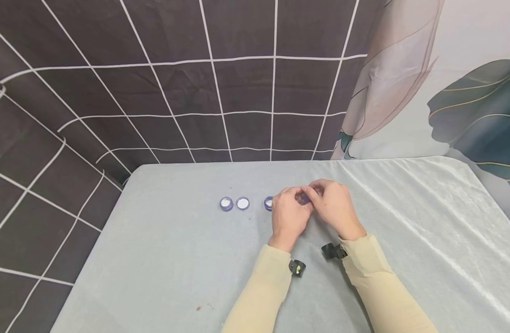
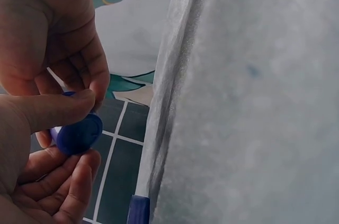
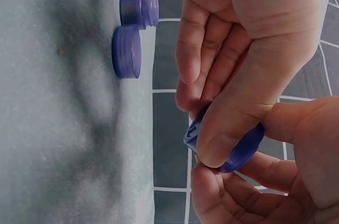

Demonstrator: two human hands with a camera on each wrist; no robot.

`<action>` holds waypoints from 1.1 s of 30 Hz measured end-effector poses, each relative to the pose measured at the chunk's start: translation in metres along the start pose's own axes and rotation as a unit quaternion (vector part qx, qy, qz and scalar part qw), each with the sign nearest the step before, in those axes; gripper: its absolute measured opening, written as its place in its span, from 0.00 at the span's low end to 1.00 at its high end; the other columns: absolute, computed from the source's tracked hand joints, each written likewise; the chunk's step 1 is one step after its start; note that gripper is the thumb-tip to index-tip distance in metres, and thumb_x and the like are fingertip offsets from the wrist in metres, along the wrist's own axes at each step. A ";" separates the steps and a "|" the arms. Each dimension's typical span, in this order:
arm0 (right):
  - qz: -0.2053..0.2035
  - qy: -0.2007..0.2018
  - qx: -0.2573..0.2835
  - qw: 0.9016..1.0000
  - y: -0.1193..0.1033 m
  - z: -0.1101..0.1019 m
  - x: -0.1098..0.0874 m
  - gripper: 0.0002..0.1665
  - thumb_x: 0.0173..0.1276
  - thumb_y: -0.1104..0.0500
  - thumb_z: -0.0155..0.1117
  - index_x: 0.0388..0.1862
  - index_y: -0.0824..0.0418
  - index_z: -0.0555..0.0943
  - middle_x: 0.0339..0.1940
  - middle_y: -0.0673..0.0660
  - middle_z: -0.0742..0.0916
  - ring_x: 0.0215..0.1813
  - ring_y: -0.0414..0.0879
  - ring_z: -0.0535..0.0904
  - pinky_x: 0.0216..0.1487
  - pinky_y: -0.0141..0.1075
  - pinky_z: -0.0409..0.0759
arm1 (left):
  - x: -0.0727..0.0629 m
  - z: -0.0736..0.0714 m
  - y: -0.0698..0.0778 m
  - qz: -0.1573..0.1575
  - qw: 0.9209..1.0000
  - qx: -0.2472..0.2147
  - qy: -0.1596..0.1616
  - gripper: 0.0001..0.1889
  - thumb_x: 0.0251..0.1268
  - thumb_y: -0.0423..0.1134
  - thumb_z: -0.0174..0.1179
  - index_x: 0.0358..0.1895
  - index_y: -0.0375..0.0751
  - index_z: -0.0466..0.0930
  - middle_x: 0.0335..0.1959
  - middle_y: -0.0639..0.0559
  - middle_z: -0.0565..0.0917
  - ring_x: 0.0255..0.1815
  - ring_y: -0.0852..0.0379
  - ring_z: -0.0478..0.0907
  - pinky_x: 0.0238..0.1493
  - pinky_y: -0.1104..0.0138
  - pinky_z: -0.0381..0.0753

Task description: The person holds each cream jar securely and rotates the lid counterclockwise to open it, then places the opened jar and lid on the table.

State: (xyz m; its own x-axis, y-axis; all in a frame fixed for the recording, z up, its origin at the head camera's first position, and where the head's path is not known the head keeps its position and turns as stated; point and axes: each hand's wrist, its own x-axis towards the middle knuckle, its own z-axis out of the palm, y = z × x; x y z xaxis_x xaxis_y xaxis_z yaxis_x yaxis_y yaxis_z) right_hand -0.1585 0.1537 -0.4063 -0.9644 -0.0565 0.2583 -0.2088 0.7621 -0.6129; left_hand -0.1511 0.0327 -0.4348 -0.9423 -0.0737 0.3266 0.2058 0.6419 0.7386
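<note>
Both hands meet over the table and pinch a small round purple jar (image 1: 303, 199). My left hand (image 1: 290, 215) holds it with thumb and fingers; in the left wrist view that thumb lies across the upper edge of the jar (image 2: 79, 134). From the other side my right hand (image 1: 336, 206) grips it, its thumb pressed on the jar (image 3: 246, 149) in the right wrist view. Fingers cover much of it, so I cannot tell whether its lid is on. Beside the left hand stands an open purple jar (image 1: 269, 203), partly hidden; a purple lid (image 3: 126, 52) lies next to it.
Farther left on the grey cloth-covered table (image 1: 176, 249) are another open purple jar (image 1: 226, 204) and a lid (image 1: 243, 203) with a white inside. A dark gridded curtain (image 1: 242, 88) hangs behind the table, with a patterned one (image 1: 405, 101) at the right.
</note>
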 end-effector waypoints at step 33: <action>-0.037 -0.004 0.033 0.999 0.004 -0.004 0.000 0.15 0.71 0.52 0.67 0.38 0.63 0.88 0.33 0.57 0.91 0.34 0.51 0.86 0.38 0.46 0.80 | 0.000 -0.003 0.000 -0.018 1.000 -0.016 -0.020 0.16 0.50 0.46 0.76 0.42 0.44 0.90 0.34 0.54 0.88 0.34 0.62 0.83 0.39 0.70 0.80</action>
State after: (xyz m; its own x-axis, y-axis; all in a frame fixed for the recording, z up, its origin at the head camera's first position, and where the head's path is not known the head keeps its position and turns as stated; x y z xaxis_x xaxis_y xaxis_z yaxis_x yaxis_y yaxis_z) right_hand -0.1585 0.1597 -0.4060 -0.9472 -0.1171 0.2984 -0.2896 0.7118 -0.6399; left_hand -0.1503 0.0302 -0.4328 -0.9589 -0.0662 0.2761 0.1789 0.6139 0.7688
